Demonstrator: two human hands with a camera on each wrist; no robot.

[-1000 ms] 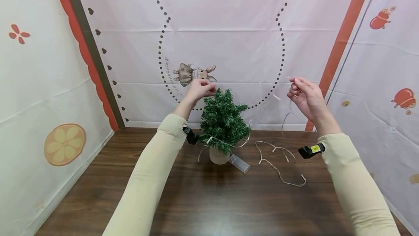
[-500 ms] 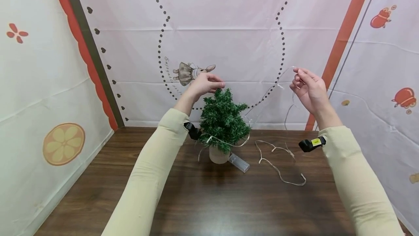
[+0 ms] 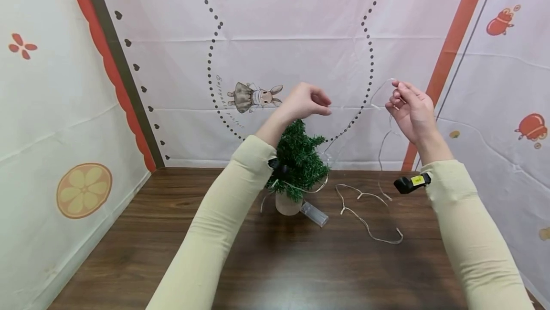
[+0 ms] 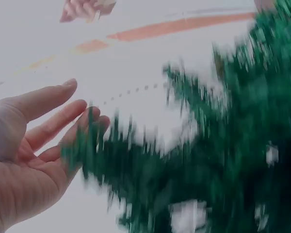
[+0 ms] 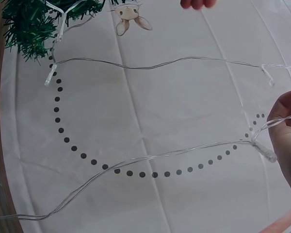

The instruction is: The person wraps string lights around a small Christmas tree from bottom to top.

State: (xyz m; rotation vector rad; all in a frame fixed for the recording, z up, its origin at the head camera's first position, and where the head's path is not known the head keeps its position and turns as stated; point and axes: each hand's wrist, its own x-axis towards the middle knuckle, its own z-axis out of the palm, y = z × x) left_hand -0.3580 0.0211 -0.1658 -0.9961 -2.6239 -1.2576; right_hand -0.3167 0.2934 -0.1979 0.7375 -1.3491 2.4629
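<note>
My right hand is raised at the right and pinches the clear wire of a string of fairy lights between thumb and fingers. One length of the wire stretches from there to the small green artificial Christmas tree; another hangs to the table. Above the treetop, my left hand has nothing in its loosely bent fingers. In the left wrist view its thumb and fingers stand apart, beside a blurred branch. The left forearm hides part of the tree. Some wire loops round the tree's lower branches.
Beside the tree's pale pot lies a clear battery box. Loose light string curls over the wooden table to the right. Printed cloth walls enclose the back and sides.
My left hand has moved right and up from the tree's left side to above its top. The right hand has risen slightly rightward, drawing the wire up with it.
</note>
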